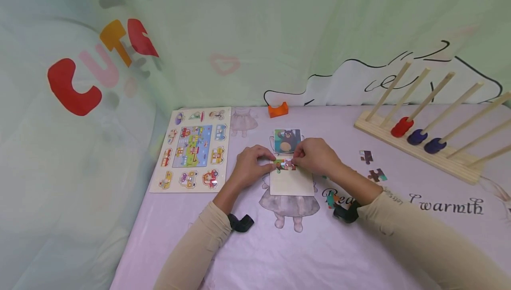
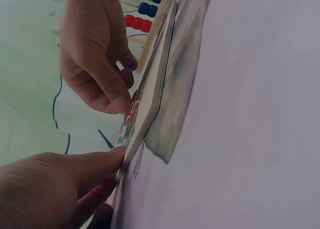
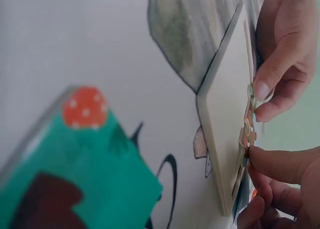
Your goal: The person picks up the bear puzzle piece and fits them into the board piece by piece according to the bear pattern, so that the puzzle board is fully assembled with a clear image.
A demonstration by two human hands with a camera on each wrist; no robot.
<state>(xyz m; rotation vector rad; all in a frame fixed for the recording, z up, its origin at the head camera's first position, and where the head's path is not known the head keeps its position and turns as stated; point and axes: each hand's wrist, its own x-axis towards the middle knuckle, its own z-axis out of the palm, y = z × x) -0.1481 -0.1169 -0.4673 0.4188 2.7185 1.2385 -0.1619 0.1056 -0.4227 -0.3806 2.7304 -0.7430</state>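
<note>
A pale puzzle board [image 1: 291, 186] lies on the table, with joined puzzle pieces [image 1: 285, 164] along its upper part. My left hand [image 1: 249, 166] holds the board's left edge, its thumb [image 2: 112, 156] beside the pieces. From the other side my right hand [image 1: 317, 156] pinches a puzzle piece at the right end of the row, thumb and fingertips close together; in the right wrist view this piece [image 3: 245, 148] is partly covered by the thumb. A bear picture card [image 1: 286, 141] lies just above the board.
Loose puzzle pieces [image 1: 365, 157] lie right of my right hand, with a green one [image 3: 105, 164] close to the right wrist camera. A wooden peg rack [image 1: 419, 148] with red and blue beads stands at right. At left lies a vehicle puzzle board [image 1: 191, 148]; an orange block [image 1: 278, 110] sits behind.
</note>
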